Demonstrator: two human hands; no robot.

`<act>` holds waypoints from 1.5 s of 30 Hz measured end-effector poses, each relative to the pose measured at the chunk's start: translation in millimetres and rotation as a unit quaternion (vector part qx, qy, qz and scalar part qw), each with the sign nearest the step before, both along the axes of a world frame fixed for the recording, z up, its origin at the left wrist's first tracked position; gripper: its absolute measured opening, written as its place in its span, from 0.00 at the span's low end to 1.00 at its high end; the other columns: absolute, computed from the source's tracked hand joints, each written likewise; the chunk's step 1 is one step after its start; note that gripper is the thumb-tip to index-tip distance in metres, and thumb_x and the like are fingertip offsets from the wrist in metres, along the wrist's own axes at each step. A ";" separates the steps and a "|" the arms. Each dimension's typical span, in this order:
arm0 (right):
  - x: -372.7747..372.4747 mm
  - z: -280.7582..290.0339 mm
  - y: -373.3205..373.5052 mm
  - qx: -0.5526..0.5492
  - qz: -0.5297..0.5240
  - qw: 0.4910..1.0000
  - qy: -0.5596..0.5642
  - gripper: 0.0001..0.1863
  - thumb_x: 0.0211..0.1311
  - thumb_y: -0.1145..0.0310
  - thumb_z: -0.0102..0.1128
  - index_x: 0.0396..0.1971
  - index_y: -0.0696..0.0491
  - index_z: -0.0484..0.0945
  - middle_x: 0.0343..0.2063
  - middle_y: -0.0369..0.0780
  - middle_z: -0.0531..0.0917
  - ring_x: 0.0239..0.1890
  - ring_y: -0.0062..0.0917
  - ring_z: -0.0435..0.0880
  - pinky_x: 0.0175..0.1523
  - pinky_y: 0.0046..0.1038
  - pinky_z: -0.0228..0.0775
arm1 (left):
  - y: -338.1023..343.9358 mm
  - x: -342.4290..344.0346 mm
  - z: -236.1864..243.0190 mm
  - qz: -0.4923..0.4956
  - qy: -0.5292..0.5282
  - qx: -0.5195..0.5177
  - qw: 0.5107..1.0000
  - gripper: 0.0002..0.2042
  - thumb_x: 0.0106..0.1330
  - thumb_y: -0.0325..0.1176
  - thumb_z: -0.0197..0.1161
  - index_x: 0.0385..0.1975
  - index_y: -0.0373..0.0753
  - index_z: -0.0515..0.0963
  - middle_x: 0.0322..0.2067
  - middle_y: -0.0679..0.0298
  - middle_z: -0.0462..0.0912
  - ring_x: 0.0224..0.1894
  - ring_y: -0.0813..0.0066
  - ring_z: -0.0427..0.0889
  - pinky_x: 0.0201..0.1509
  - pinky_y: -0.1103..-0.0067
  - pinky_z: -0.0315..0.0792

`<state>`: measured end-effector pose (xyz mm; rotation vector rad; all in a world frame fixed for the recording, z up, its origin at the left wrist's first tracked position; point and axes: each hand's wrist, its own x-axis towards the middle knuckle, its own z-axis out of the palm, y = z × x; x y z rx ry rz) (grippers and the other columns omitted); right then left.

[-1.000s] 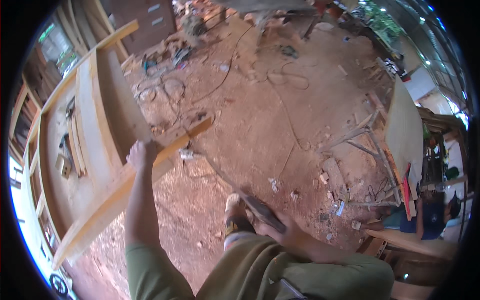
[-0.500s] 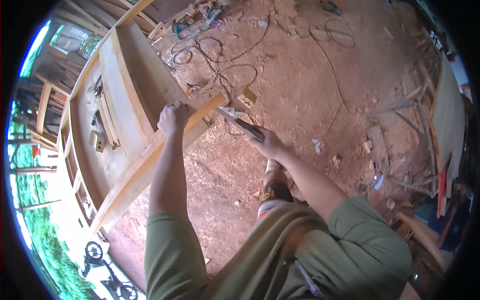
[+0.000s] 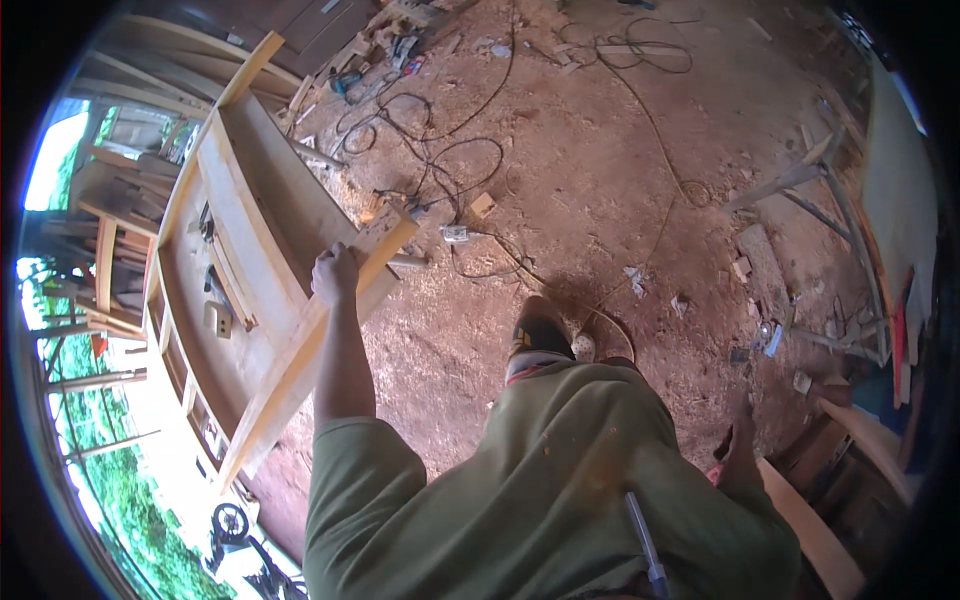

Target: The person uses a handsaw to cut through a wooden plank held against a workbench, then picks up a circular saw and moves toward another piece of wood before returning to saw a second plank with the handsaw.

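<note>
My left hand (image 3: 335,272) is closed over the edge of a long pale wooden beam (image 3: 285,365), which crosses the near end of a large wooden frame with curved ribs and flat panels (image 3: 262,250). The beam's far end (image 3: 385,238) juts out past the hand. Down at the lower right, beside my green shirt, my right hand (image 3: 738,455) is small and in shadow. Its fingers do not show clearly, and whether it holds anything I cannot make out. Inside the frame lie thin wooden strips (image 3: 232,280), dark-handled tools (image 3: 214,285) and a small holed wooden block (image 3: 217,319).
Coiled cords (image 3: 430,150) and a white socket box (image 3: 455,233) lie on the shaving-strewn dirt floor. Scrap wood lies at the back. A propped panel on poles (image 3: 845,235) stands at right. Curved boards (image 3: 815,530) lie at lower right, and a motorcycle (image 3: 240,550) stands at lower left.
My right hand has drawn back from the beam's end to my lower right side. The long flat wooden-looking piece it held no longer shows. My left hand stays on the beam.
</note>
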<state>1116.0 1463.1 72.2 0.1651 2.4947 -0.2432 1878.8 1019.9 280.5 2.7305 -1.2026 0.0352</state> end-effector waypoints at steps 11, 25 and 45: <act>34.6 -4.0 -120.6 -0.130 -0.040 0.946 -0.293 0.11 0.63 0.63 0.61 0.40 0.52 0.82 0.18 0.35 0.76 0.15 0.22 0.75 0.18 0.25 0.63 | -15.3 4.7 -22.6 0.028 0.016 0.029 0.999 0.24 0.63 0.51 0.50 0.33 0.35 0.86 0.38 0.44 0.86 0.46 0.44 0.84 0.55 0.58 0.74; 77.2 156.9 -737.3 -0.297 0.224 0.886 -0.277 0.07 0.66 0.64 0.64 0.29 0.48 0.77 0.16 0.31 0.74 0.14 0.20 0.72 0.18 0.26 0.64 | -185.7 -25.1 -3.3 -0.017 0.327 0.135 0.935 0.23 0.66 0.50 0.61 0.42 0.31 0.83 0.39 0.43 0.86 0.46 0.48 0.86 0.53 0.62 0.76; 181.7 -49.6 -1251.8 0.129 0.452 0.787 -0.401 0.12 0.65 0.55 0.61 0.30 0.48 0.76 0.14 0.35 0.75 0.12 0.26 0.73 0.16 0.33 0.60 | -462.4 -183.1 -68.7 0.067 0.508 0.147 0.846 0.26 0.63 0.49 0.58 0.54 0.38 0.80 0.56 0.47 0.81 0.58 0.48 0.80 0.63 0.62 0.73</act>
